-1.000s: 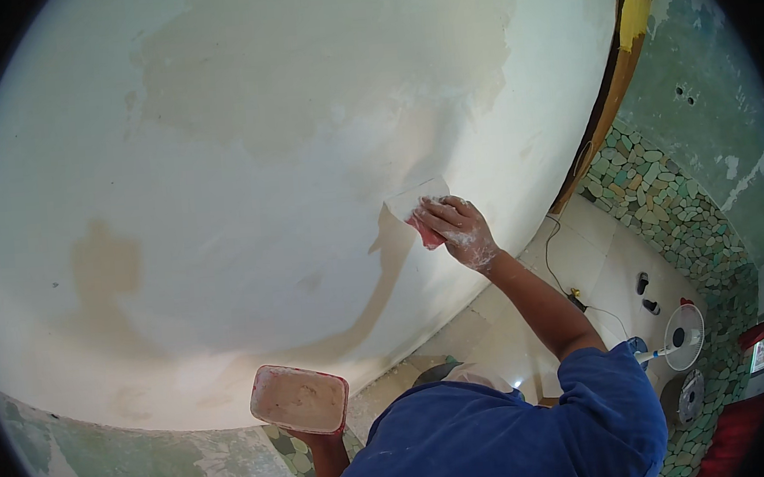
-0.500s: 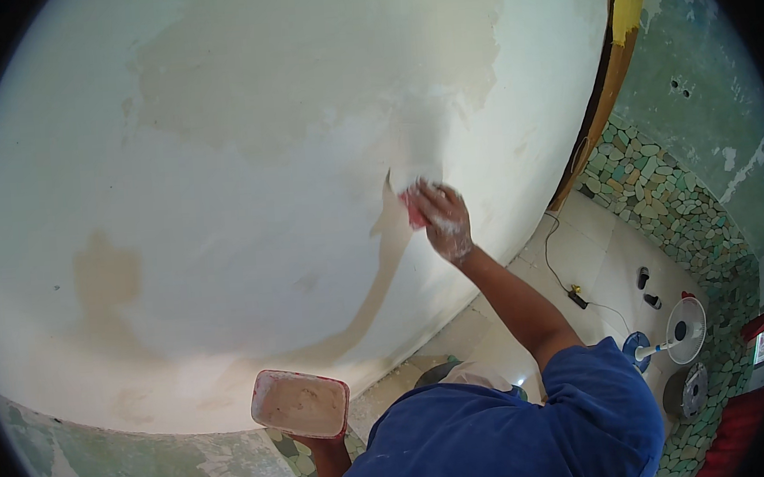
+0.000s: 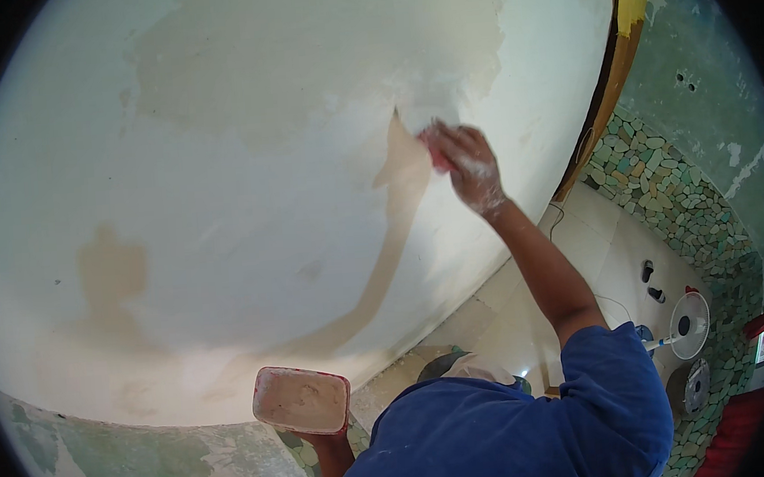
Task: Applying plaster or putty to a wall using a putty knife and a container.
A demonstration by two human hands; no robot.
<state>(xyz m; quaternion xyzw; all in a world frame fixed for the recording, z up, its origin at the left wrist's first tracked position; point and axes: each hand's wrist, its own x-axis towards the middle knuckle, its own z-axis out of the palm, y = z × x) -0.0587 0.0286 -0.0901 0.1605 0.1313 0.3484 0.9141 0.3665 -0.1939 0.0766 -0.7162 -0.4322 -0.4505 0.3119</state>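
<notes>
Against the pale wall (image 3: 245,186), my right hand (image 3: 474,161) is closed on a red-handled scraper (image 3: 435,155), its fingers dusted with white. The blade is blurred and partly lost against the wall, beside the shadow of my arm. Low in the view, my left hand (image 3: 323,438) holds a rectangular red-rimmed tub (image 3: 301,397) from beneath, with a beige paste inside; most of those fingers are hidden under it. A lighter beige patch spreads over the upper wall above my right hand.
At right are a wooden edge with yellow cloth (image 3: 633,4), mottled green walls (image 3: 688,49), a pebble-stone band (image 3: 660,166) and a tiled floor (image 3: 529,308). Sandals (image 3: 646,270), a white fan (image 3: 688,328), a round grey object (image 3: 693,385) and red fabric (image 3: 732,435) are farther right.
My right hand with the scraper has moved up the wall, ending a little right of where it was half a second ago. My left hand and the tub stay almost in place.
</notes>
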